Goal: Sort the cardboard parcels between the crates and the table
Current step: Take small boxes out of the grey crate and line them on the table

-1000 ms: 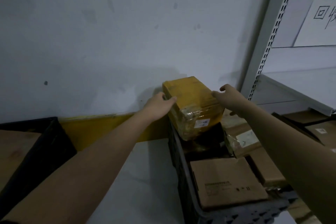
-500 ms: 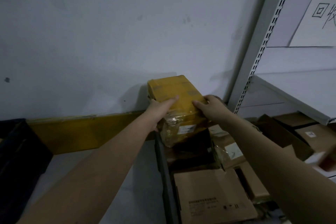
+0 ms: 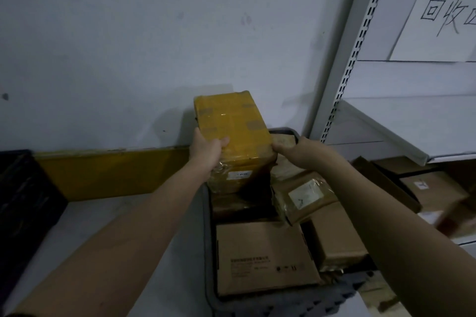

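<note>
Both hands, left hand (image 3: 208, 150) and right hand (image 3: 288, 150), clasp the yellow parcel (image 3: 231, 131) by its sides, a balanced grip for lifting it above the crate (image 3: 210, 226).

I hold a yellow-taped parcel (image 3: 233, 134) tilted over the far end of the dark crate (image 3: 209, 226), its white label facing me. In the crate lie a flat brown box (image 3: 265, 257) nearest me, a smaller brown box (image 3: 337, 237) to its right, and a film-wrapped parcel (image 3: 304, 197) with a white label. A black crate (image 3: 23, 201) sits at far left.
</note>
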Demonstrator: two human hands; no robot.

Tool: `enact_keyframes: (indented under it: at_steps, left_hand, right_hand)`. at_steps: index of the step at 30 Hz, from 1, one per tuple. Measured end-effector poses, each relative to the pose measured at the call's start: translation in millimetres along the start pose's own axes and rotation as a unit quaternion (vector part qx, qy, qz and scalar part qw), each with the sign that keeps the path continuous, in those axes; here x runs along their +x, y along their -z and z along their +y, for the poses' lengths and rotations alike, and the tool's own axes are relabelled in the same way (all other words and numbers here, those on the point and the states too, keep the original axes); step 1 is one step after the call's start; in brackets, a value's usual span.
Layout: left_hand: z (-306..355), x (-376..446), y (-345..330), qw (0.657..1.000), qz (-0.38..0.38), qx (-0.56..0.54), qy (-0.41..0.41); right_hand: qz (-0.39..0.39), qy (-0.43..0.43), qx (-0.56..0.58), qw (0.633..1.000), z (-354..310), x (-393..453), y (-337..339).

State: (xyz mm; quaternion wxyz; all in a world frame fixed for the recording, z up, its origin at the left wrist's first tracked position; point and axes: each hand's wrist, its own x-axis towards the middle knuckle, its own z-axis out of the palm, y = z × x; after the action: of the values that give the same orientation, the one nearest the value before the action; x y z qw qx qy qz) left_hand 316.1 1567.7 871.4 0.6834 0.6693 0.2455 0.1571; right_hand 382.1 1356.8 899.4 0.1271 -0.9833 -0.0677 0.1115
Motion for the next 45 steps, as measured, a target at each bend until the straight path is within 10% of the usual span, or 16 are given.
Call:
enact_keyframes:
  at_steps: [17, 36, 45]
  left_hand:
    - [49, -66, 90, 0.993, 0.073, -0.016, -0.096]
    - [18, -109, 333, 0.992, 0.104, 0.016, -0.063]
    - [-56, -100, 397, 0.985, 0.128, 0.108, -0.034]
  right_hand:
    - [0.053, 0.087, 0.312, 0.945, 40, -47, 17]
    - [0.102, 0.248, 0.490, 0.829, -180, -140, -98]
    - [0.064, 0.225, 0.451, 0.861, -241, -166, -182]
